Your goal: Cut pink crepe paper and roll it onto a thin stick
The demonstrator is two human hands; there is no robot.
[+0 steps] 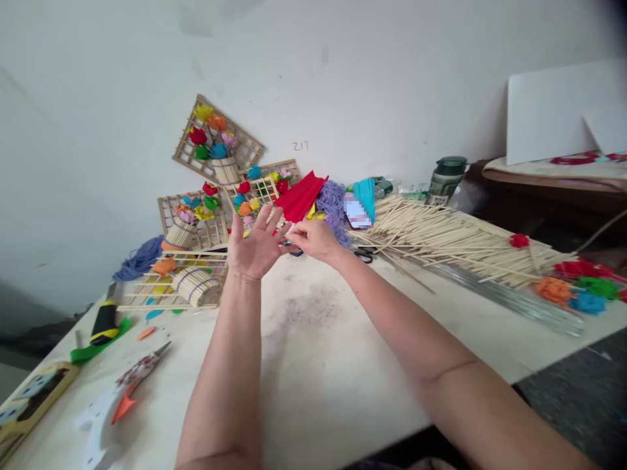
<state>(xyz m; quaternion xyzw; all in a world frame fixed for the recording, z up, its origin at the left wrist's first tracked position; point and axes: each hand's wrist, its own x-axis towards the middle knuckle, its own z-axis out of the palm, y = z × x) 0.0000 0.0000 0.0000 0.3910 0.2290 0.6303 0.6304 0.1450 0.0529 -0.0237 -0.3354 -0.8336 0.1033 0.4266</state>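
My left hand point(255, 247) is raised over the white table point(318, 372), palm toward me, fingers spread, holding nothing. My right hand point(316, 239) is beside it, its thumb and forefinger pinched together at the left hand's fingertips. Whether anything sits in the pinch is too small to tell. Just behind both hands lies a stack of red paper point(300, 194) next to a heap of purple yarn point(334, 199). Black scissors point(363, 254) lie to the right of my right hand.
Stick lattice frames with paper flowers point(215, 147) lean on the wall; another point(181, 281) lies flat. Bamboo sticks point(441, 232), metal wires point(514, 297) and loose paper flowers point(582, 287) cover the right side. A utility knife point(104, 321) and a white tool point(122, 398) lie at left.
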